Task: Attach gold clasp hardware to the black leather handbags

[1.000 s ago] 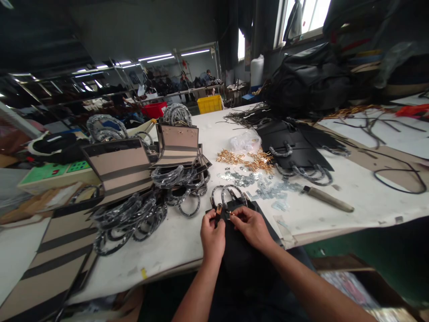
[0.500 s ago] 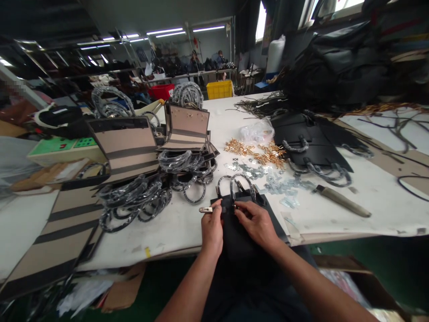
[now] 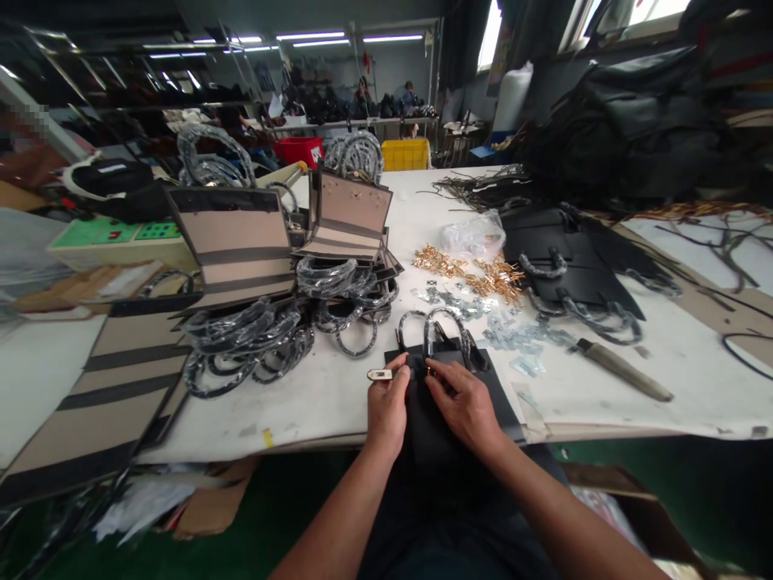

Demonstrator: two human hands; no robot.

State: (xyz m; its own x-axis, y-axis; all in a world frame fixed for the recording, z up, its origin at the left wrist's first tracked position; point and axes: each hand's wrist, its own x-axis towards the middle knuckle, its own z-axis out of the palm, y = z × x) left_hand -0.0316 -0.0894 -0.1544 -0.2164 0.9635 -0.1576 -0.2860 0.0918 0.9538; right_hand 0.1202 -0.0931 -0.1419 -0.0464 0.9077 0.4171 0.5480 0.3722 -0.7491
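Note:
A black handbag (image 3: pixel 447 419) lies at the table's front edge, its two plastic-wrapped handles (image 3: pixel 448 312) standing up at the far end. My left hand (image 3: pixel 388 407) is closed, thumb and fingers pinching a dark strap tab whose pale, metal-looking end (image 3: pixel 380 374) sticks out to the left. My right hand (image 3: pixel 464 399) is closed too, its fingertips at a small gold-coloured fitting (image 3: pixel 428 371) near the base of the nearer handle. How far the tab reaches between the hands is partly hidden by fingers. The bag's lower part fades into dark clothing.
Gold-coloured metal pieces (image 3: pixel 495 279) and flat silver plates (image 3: pixel 513 342) lie scattered beyond the bag. A knife-like tool with a wrapped handle (image 3: pixel 625 370) rests rightward. Wrapped handles and striped panels (image 3: pixel 241 242) are stacked left; black bags (image 3: pixel 561 258) lie at right.
The camera view has shifted slightly, so the scene sits a little further right. Both hands keep their grips on the tab and fitting, with only slight finger movement.

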